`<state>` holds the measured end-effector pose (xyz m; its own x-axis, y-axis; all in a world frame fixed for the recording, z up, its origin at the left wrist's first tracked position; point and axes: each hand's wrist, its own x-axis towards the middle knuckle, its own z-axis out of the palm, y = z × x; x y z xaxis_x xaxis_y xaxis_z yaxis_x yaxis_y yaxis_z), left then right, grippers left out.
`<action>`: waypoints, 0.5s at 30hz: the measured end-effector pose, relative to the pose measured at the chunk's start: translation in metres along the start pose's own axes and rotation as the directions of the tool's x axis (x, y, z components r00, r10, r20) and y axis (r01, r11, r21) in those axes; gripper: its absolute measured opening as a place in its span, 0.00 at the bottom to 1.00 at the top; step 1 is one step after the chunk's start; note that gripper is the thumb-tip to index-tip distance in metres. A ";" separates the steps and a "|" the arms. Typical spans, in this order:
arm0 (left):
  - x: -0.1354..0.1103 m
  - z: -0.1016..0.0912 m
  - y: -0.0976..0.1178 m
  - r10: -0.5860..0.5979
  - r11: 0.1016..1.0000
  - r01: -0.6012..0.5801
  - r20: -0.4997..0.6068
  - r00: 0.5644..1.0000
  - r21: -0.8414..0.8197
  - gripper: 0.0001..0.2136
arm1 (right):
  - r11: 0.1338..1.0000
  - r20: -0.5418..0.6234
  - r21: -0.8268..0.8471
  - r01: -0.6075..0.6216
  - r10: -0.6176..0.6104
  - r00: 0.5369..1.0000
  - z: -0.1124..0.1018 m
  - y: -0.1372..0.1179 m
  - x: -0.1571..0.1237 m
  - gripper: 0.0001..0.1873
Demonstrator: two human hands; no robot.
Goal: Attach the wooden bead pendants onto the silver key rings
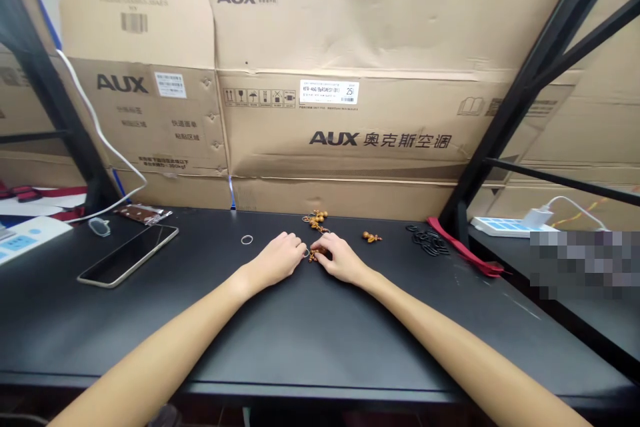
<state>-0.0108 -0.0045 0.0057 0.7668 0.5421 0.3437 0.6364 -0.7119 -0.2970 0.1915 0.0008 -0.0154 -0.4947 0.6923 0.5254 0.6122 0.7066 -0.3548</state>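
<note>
My left hand (277,255) is closed, its fingertips pinching a small metal ring (307,253) at the middle of the black table. Just to the right, my right hand (343,257) curls its thumb and fingers around a brown beaded charm (313,256), partly hidden by the fingers. The ring and the charm are very close; whether they are joined I cannot tell. Behind the hands lies a small pile of yellow-brown beaded charms (316,219). Another beaded charm (371,237) rests to the right, and a loose metal ring (247,239) lies to the left.
On the right are a heap of black loops (428,240), a red strap (465,250) and a power strip (510,227). A phone (129,257) and a brown packet (143,213) lie left, near a white cable (103,137). Cardboard (390,107) walls the back.
</note>
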 end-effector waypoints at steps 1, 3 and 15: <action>0.000 -0.001 0.001 0.002 1.000 -0.002 -0.007 1.000 -0.006 0.10 | 1.000 -0.001 0.003 0.003 -0.003 1.000 0.000 0.000 0.000 0.07; 0.000 -0.002 0.001 -0.008 0.999 0.007 -0.016 1.000 -0.033 0.10 | 1.000 -0.003 0.005 0.009 -0.009 1.000 0.000 0.000 0.000 0.07; 0.003 0.005 0.002 0.004 1.000 -0.004 -0.011 1.000 -0.027 0.09 | 1.000 -0.001 -0.001 0.026 -0.026 1.000 0.002 0.001 0.000 0.07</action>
<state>-0.0067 -0.0025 0.0012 0.7683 0.5344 0.3524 0.6308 -0.7259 -0.2744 0.1912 0.0018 -0.0174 -0.5102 0.6734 0.5350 0.5994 0.7245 -0.3403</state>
